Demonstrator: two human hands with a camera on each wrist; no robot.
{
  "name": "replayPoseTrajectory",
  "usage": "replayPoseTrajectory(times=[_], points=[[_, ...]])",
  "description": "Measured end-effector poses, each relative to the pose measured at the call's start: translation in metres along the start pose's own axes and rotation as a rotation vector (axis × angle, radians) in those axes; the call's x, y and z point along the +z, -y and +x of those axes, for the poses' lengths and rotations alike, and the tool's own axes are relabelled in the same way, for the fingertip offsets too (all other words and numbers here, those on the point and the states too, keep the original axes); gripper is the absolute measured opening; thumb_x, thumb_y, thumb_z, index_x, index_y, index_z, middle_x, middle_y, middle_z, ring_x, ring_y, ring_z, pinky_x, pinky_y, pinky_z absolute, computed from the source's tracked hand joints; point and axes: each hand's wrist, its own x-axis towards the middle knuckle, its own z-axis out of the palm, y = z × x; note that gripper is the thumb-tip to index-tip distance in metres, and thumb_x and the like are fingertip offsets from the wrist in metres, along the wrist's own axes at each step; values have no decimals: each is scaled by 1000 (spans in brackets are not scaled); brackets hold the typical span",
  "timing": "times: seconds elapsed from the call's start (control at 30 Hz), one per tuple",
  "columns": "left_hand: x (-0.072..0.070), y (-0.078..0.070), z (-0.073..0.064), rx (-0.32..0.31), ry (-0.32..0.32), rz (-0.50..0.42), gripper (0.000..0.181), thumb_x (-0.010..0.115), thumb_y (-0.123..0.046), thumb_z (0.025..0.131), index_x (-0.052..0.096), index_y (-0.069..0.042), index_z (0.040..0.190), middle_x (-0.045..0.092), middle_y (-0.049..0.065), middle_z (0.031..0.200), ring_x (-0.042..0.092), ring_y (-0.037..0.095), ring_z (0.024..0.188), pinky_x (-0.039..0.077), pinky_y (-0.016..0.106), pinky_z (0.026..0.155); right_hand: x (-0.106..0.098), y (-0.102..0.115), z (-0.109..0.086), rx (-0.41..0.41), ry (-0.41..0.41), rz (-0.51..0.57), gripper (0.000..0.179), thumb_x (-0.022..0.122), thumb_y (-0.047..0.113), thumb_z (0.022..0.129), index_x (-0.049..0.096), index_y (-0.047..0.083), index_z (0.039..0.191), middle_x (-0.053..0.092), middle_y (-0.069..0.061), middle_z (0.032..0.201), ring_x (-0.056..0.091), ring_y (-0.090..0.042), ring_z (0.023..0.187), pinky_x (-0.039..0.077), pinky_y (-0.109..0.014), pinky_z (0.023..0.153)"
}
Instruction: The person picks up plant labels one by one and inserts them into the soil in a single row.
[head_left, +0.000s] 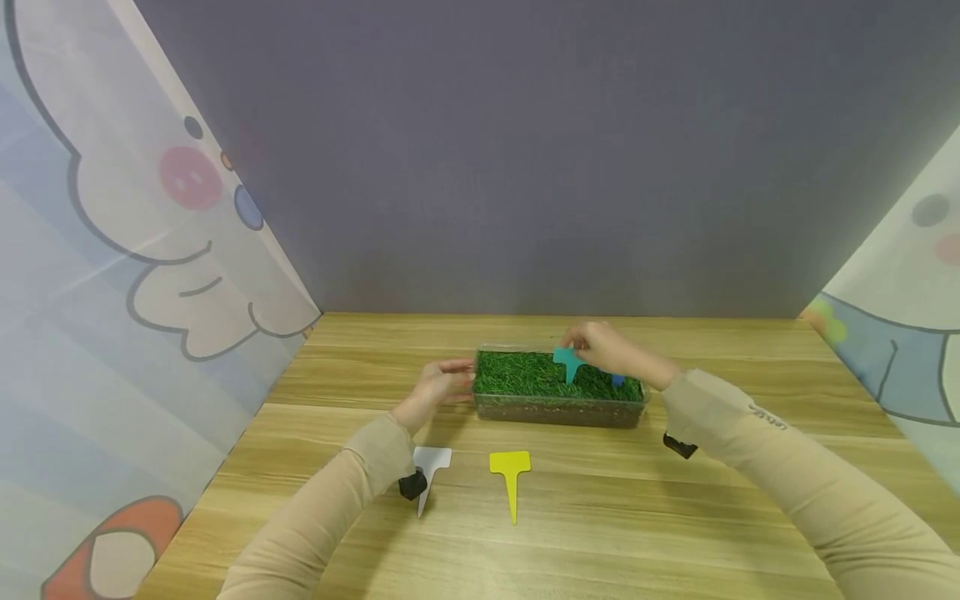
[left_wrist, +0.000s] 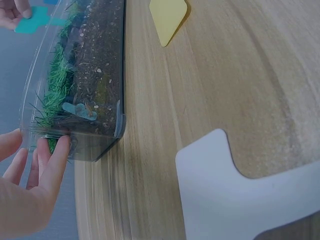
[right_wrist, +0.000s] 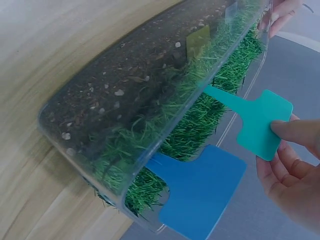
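A clear plastic planter (head_left: 558, 412) of dark soil topped with green grass (head_left: 517, 373) sits on the table. My right hand (head_left: 606, 348) pinches the head of a teal T-shaped plant label (right_wrist: 265, 122) between thumb and fingers, above the grass. The stem of the label points down into the grass, its tip hidden there. A blue plant label (right_wrist: 202, 187) stands in the grass at the planter's right end. With fingers extended, my left hand (head_left: 433, 390) touches the planter's left end wall.
In front of the planter, a yellow plant label (head_left: 510, 463) and a white plant label (head_left: 435, 458) lie flat on the wooden table (head_left: 600, 517). The left wrist's black camera (head_left: 412, 484) partly covers the white one. A grey wall (head_left: 525, 167) rises behind the table.
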Motion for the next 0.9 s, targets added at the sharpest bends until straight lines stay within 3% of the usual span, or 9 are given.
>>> replayPoseTrajectory(times=[0.9], points=[[4,-1,2,1,0,1,37,55,2,82,52,1,119,52,22,118,53,33,103,50,43,85,7,-5,-1,18,-17,-31,19,57,-7,79,65,-3,96,64,-16,93,59,-27,81,54,-34,68]])
